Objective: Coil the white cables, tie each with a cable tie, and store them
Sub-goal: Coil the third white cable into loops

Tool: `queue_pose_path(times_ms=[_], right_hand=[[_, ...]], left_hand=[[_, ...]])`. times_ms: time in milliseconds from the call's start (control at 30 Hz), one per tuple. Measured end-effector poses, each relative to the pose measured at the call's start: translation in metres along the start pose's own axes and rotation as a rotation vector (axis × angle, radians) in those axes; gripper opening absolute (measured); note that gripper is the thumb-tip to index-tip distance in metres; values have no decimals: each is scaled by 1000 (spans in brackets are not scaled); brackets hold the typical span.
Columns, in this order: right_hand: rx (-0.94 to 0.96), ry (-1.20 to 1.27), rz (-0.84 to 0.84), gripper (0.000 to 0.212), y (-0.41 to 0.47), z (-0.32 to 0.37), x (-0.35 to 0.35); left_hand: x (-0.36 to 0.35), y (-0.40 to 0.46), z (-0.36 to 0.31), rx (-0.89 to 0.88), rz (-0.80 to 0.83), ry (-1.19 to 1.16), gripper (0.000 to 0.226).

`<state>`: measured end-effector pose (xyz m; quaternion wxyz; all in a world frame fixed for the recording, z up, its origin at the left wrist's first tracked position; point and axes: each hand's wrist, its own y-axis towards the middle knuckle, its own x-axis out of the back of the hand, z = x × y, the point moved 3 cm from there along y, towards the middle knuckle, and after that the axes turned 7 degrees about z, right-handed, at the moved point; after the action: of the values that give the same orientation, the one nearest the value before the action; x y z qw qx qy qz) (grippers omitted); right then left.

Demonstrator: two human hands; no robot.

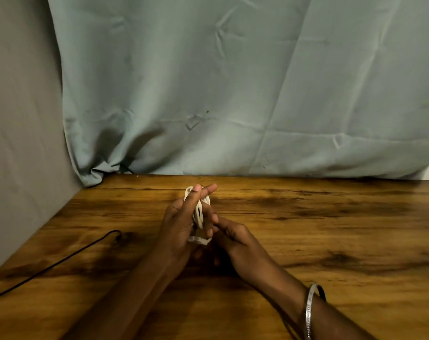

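A coiled white cable stands upright between both hands above the middle of the wooden table. My left hand holds the coil from the left, thumb and a finger stretched up past its top loops. My right hand comes in from the right and its fingers pinch the coil near its lower middle. Part of the coil's lower end shows as a whitish band under the fingers; whether that is a tie I cannot tell. Much of the cable is hidden by the fingers.
A thin black cord runs across the table's left side toward the near left edge. A pale green cloth hangs behind the table, and a grey wall closes the left side. A silver bangle sits on my right wrist.
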<state>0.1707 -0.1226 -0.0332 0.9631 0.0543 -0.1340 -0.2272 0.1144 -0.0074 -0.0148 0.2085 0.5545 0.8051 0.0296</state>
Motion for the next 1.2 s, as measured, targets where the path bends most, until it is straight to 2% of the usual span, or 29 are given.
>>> queue_pose_path(times_ms=[200,367,467,533,567,633,667,733,833,933,1067,1200], right_hand=[[-68,230,53,34,-3,3,-2],[-137,315,-21,62,-2,2,-1],[-167,346,-38,55,-2,-3,1],[-172,389,-46,52,-1,-4,1],[-171,396,-42,51,-1,-4,2],[-171,377,-13,41,-1,-5,4],[-173,364,5,36,-1,-6,4],[-180,368,12,39,0,-8,6],[-135,409,-50,44,3,-8,8],[-90,381,-128,34,6,-13,6],[-92,397,-181,37,9,-16,-1],[-75,409,-274,33,14,-17,2]], left_hand=[[-1,-3,-2,-27,36,-45,48],[-11,-10,0,-26,128,-43,60],[-15,-12,2,-105,145,108,57],[-17,-13,5,-96,152,108,67],[-17,-14,6,-91,149,91,64],[-17,-14,7,-83,97,60,56],[-16,-12,7,-79,43,17,60],[-12,-9,6,-44,-55,-144,65],[-5,-3,11,84,-150,-322,51],[-1,0,19,128,-288,-290,51],[-8,1,22,90,-470,-219,55],[-11,2,24,43,-525,-142,66]])
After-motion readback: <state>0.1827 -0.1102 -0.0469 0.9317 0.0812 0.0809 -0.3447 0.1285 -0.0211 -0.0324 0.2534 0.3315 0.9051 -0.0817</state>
